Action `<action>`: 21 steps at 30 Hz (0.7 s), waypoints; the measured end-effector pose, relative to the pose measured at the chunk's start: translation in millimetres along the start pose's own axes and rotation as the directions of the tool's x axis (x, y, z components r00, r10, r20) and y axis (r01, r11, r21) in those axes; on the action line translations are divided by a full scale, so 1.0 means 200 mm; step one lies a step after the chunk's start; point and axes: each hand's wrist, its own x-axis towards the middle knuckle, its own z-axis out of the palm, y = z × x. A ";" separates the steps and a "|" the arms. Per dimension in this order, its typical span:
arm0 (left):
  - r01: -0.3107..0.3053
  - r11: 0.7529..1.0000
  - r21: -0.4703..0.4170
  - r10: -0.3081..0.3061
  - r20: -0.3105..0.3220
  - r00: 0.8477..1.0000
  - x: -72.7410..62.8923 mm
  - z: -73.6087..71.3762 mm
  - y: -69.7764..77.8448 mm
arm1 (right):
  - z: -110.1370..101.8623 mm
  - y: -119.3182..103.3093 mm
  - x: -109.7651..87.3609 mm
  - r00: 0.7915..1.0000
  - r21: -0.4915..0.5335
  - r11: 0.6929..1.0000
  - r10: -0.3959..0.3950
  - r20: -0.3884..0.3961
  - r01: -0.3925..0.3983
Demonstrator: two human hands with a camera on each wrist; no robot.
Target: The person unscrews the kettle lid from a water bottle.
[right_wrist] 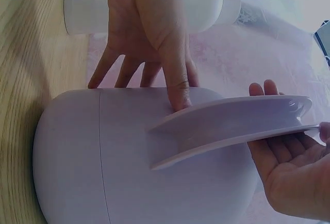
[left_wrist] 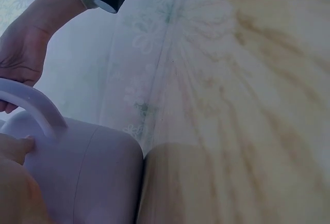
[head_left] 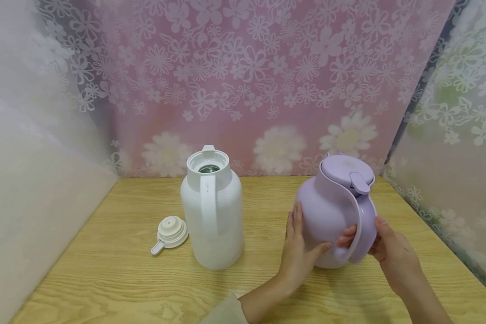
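A lilac vacuum jug (head_left: 328,211) stands on the right of the table with its lid (head_left: 348,171) on and its handle (head_left: 366,229) facing toward me. My left hand (head_left: 297,252) rests against the jug's left side, fingers spread and fairly straight, thumb on the body near the lower end of the handle. The right hand (head_left: 397,256) holds the handle, its fingers passing through the loop and the thumb on the outer side. In the right wrist view, the right hand (right_wrist: 299,172) is around the handle's upper part.
Left of the lilac jug stands a white vacuum jug (head_left: 216,225) with its mouth uncovered. A white stopper lid (head_left: 172,231) lies beside it on the wooden table (head_left: 117,274). Floral sheets (head_left: 243,81) enclose the table at the back and sides.
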 end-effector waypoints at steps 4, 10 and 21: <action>0.029 0.994 -0.109 -0.030 -0.010 0.999 0.01 -0.03 0.02 | 0.00 0.00 0.00 1.000 0.015 1.000 0.000 -0.004 0.000; -0.148 0.980 -0.134 0.135 -0.099 0.986 0.08 -0.11 0.09 | 0.01 0.00 0.00 1.000 0.010 1.000 -0.003 -0.022 0.003; -0.553 0.827 0.104 0.556 0.000 0.831 0.36 -0.23 0.31 | 0.01 0.00 -0.01 0.999 -0.021 0.999 -0.026 -0.038 0.025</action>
